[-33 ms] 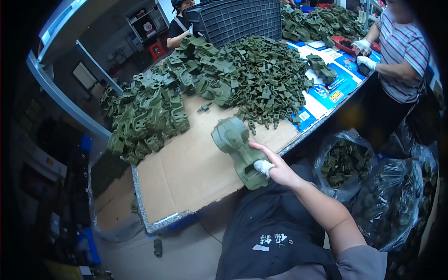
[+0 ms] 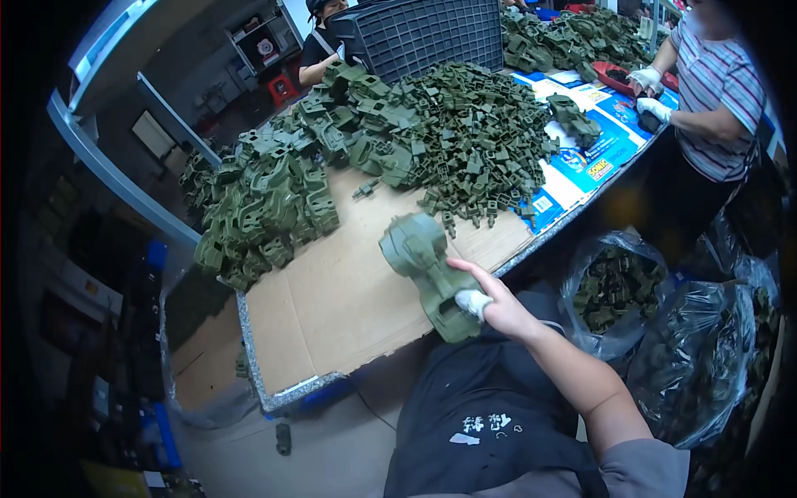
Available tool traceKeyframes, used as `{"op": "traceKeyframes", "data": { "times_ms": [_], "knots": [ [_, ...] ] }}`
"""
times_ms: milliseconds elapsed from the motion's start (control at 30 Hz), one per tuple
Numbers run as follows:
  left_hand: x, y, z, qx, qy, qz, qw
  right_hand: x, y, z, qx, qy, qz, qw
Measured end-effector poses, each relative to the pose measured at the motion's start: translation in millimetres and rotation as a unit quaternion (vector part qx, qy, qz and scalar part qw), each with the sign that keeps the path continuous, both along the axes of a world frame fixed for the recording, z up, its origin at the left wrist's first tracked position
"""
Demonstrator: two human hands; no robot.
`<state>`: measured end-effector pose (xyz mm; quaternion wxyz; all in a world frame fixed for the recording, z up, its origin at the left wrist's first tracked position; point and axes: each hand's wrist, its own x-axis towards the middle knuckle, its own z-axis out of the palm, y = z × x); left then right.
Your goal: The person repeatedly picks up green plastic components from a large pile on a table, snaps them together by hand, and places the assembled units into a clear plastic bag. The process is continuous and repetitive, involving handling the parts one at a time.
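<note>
In my right hand [image 2: 505, 312] is a large olive-green moulded plastic part [image 2: 432, 278], rounded at its far end and with a rectangular opening at the near end. My thumb, wrapped in white, presses by that opening, and the index finger lies along the side; the other fingers are hidden beneath. The part is held above the cardboard [image 2: 332, 307] at the table's front edge. Beyond it lie a heap of small green plastic pieces [image 2: 473, 137] and a heap of bigger green plastic shells [image 2: 270, 199]. My left hand is out of view.
A black crate [image 2: 423, 41] stands behind the heaps. Plastic bags of green parts [image 2: 618, 286] sit to the right, below the table. A co-worker in a striped shirt [image 2: 718, 91] works at the far right; another person [image 2: 320, 41] is behind the table. A metal frame [image 2: 124, 183] rises at left.
The green plastic part in my right hand has shifted slightly to the right. My grip on it looks the same.
</note>
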<state>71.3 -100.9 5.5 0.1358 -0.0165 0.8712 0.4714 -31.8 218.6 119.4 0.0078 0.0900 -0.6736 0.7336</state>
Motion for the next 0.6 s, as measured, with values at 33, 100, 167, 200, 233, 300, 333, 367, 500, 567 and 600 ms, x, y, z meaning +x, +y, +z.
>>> {"op": "traceKeyframes", "data": {
  "times_ms": [33, 100, 167, 200, 233, 300, 333, 367, 500, 567, 600],
  "knots": [
    [3.7, -0.4, 0.8, -0.006, -0.001, 0.003, 1.0, 9.5, 2.9, -1.5, 0.009, 0.01, 0.0, 1.0],
    [19.0, -4.5, 1.3, -0.019, -0.014, 0.013, 1.0, 27.8, 6.6, -11.4, 0.043, 0.006, -0.01, 0.999],
    [21.6, -9.0, 0.5, -0.036, -0.021, 0.015, 0.999, 38.8, 13.5, -18.4, 0.0, 0.008, -0.012, 1.0],
    [31.7, -13.8, 0.3, -0.042, -0.026, 0.021, 0.999, 46.4, 14.1, -22.6, -0.021, 0.005, -0.008, 1.0],
    [37.6, -16.6, -0.5, -0.049, -0.029, 0.025, 0.998, 50.4, 16.3, -24.4, -0.03, 0.006, -0.01, 1.0],
    [48.3, -22.0, -2.2, -0.059, -0.038, 0.03, 0.997, 59.5, 20.6, -26.5, -0.041, -0.022, -0.006, 0.999],
    [56.5, -25.5, -3.9, -0.067, -0.046, 0.033, 0.996, 63.9, 22.4, -30.0, -0.026, -0.023, -0.013, 0.999],
    [60.2, -28.7, -5.3, -0.072, -0.052, 0.035, 0.995, 63.8, 24.5, -33.1, -0.005, -0.009, -0.02, 1.0],
    [85.4, -39.7, -11.1, -0.101, -0.085, 0.039, 0.991, 73.2, 20.9, -34.0, -0.054, -0.048, -0.018, 0.997],
    [95.0, -49.7, -12.3, -0.119, -0.103, 0.038, 0.987, 73.9, 17.7, -39.4, -0.042, -0.031, -0.023, 0.998],
    [98.3, -52.3, -15.2, -0.125, -0.11, 0.038, 0.985, 74.2, 16.7, -40.5, -0.044, -0.042, -0.019, 0.998]
  ]
}}
